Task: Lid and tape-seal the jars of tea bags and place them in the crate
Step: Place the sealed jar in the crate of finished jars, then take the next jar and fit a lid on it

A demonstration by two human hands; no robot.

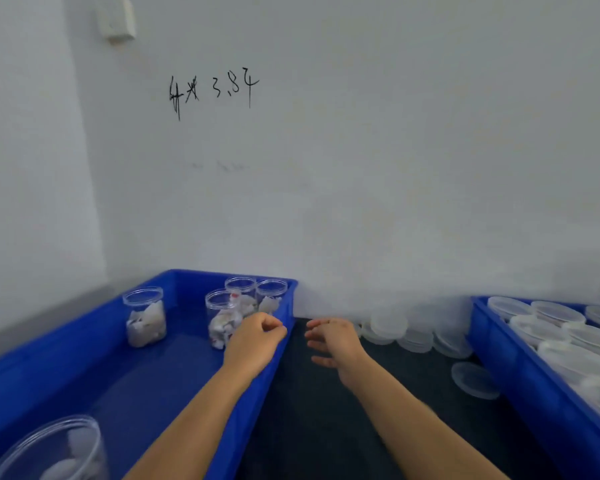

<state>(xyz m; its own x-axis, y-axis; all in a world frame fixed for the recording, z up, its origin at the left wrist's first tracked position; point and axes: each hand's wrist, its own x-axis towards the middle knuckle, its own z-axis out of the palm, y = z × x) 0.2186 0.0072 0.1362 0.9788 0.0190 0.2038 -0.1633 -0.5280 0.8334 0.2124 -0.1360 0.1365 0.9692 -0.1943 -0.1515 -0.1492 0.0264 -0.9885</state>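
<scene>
Nearest, one jar is standing in the left crate; four more jars are sitting farther in. Left hand is hovering over the crate rim, fingers loosely curled, grasping nothing. Right hand is hanging released above the dark worktop. Loose lids are lying far right.

Packing workroom: blue crates, stacked lids, scribbled wall

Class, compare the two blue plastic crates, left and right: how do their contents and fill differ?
The left blue plastic crate holds a few tall clear jars of tea bags, spaced apart, with much bare floor. The right blue plastic crate is packed tight with round clear containers, and its floor is hidden. Both are blue with raised walls and sit on the dark table.
</scene>
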